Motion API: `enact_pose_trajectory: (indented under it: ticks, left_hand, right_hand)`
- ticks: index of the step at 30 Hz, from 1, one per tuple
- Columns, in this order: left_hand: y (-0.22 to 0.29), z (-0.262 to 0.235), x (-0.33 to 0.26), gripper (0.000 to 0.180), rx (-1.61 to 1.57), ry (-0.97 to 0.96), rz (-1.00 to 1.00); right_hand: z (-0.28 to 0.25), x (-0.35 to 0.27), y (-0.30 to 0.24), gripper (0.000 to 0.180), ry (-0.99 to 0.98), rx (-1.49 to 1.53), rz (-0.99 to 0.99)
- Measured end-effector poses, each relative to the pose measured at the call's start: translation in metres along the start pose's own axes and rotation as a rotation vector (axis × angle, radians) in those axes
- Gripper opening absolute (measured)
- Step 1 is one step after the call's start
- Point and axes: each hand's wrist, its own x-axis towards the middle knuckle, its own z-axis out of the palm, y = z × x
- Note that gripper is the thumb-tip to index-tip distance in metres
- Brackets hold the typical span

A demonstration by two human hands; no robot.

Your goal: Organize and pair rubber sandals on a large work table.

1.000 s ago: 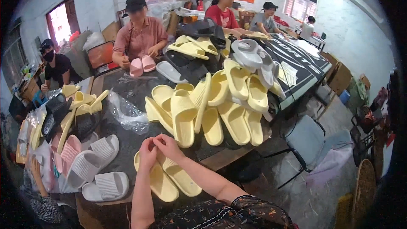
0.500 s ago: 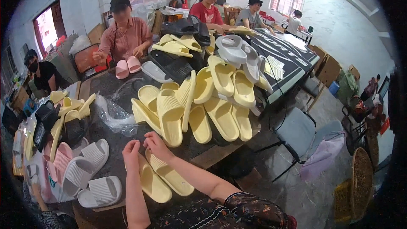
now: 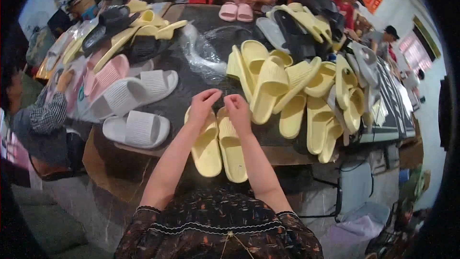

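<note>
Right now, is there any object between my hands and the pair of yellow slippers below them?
Nothing visible stands between the left hand or right hand and the yellow pair beneath; whether they touch it is unclear. The yellow slipper pile lies beyond, to the right.

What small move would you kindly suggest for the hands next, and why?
I would perhaps bring the left hand and right hand onto the pale yellow, ribbed, open-backed slippers: they lie closest, side by side, partly covered by both hands here.
</note>
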Motion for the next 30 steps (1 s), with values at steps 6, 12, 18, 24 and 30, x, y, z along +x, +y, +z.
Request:
enact_pose_trajectory:
  ticks: [6,12,18,24,30]
  left_hand:
    - [-0.005,-0.013,-0.004,0.024,-0.050,0.013,-0.030]
    - [-0.007,-0.011,-0.006,0.023,-0.052,-0.020,0.000]
    - [-0.003,-0.008,-0.008,0.023,-0.079,-0.025,-0.015]
    - [-0.005,-0.009,-0.006,0.023,-0.045,-0.063,0.020]
    - [-0.002,-0.010,-0.006,0.023,-0.002,-0.077,0.023]
  right_hand:
    - [0.010,-0.003,0.007,0.009,-0.029,0.005,0.040]
    - [0.009,-0.009,0.000,0.007,-0.033,-0.036,0.040]
    - [0.009,-0.007,-0.001,0.008,-0.028,-0.057,0.018]
    - [0.007,-0.005,0.002,0.008,-0.036,-0.022,0.004]
    - [0.006,-0.005,0.004,0.007,0.011,-0.011,0.001]
